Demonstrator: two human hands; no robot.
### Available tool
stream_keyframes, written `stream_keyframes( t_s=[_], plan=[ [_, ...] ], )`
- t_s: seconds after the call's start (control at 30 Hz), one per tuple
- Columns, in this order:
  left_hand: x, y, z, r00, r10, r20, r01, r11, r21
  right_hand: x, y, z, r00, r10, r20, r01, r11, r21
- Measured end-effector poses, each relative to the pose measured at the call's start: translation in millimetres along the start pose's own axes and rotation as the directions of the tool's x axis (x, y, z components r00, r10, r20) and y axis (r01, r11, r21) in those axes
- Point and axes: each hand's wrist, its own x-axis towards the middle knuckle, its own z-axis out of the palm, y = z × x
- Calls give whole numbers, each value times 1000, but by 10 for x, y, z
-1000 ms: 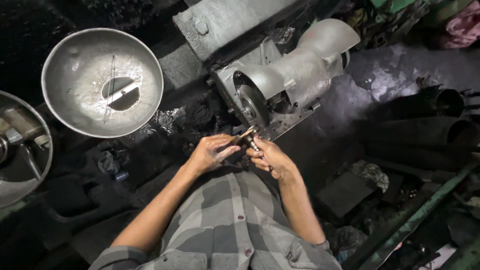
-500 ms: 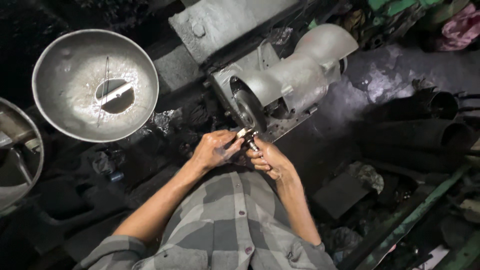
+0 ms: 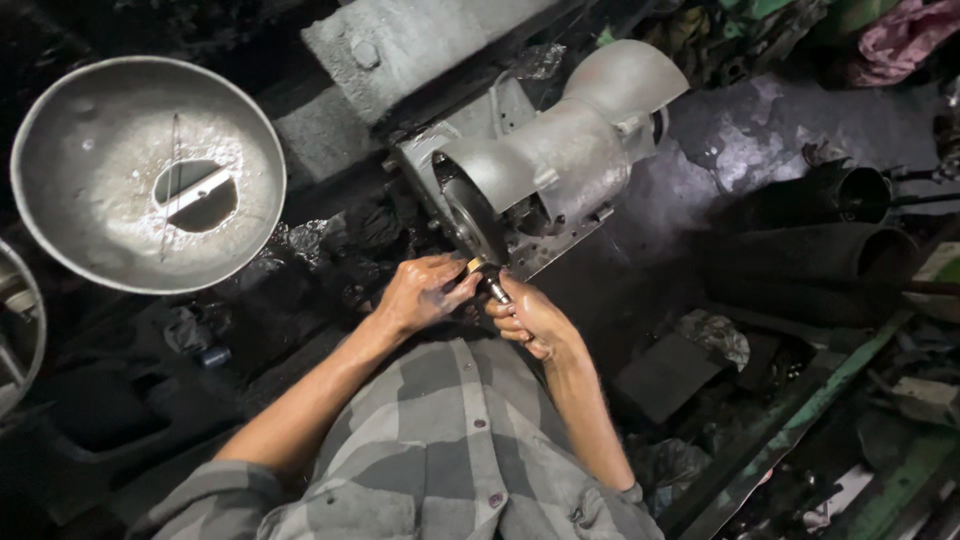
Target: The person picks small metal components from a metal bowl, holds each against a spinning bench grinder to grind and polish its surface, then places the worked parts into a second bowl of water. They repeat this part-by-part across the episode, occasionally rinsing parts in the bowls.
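1. Both hands meet at the grinding wheel (image 3: 472, 218) of a grey bench grinder (image 3: 560, 160) in the middle of the scene. The left hand (image 3: 425, 293) pinches the tip of a small metal piece (image 3: 487, 280), and the right hand (image 3: 530, 318) is wrapped closed around its near end, like a handle.

2. The piece sits just at the lower edge of the wheel, between the two hands; whether it truly touches the wheel I cannot tell from here.

3. To my eye this is the grinding step itself, with the piece presented to the wheel. Any further move calls for a steady two-handed hold, light pressure, and fingertips kept off the wheel's face.

4. Far left sits a big round metal bowl (image 3: 148, 172), dusted pale inside. A dark puddle lies at its bottom with a flat light strip (image 3: 196, 192) across it.

5. A second round pan (image 3: 18, 330) peeks in at the left edge; its contents are cut off.

6. To the right lie dark pipes (image 3: 830, 225), open-ended, insides too dark to read.
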Motion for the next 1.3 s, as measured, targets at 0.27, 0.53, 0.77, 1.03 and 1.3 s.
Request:
stream_keyframes(
  t_s=[0.27, 0.53, 0.77, 1.03, 1.3],
  plan=[
    [-169, 88, -179, 980, 196, -40, -189, 974, 121, -92, 215, 263, 974, -120, -191, 65, 959, -275],
    [-383, -108, -118, 996, -1, -95, -19, 978, -208, -38, 183, 355, 992, -120, -33, 121, 992, 32],
    [-393, -71, -51, 992, -40, -118, 25, 992, -126, -64, 116, 362, 998, -57, -39, 55, 998, -41],
    [-260, 123, -190, 991, -83, -105, 82, 997, -15, -125, 4, 446, 998, -34, -44, 28, 991, -129],
    [-164, 105, -136, 991, 1, -137, -2, 1000, -4, -71, 10, 325, 999, -32, -27, 28, 993, -117]
  ],
)
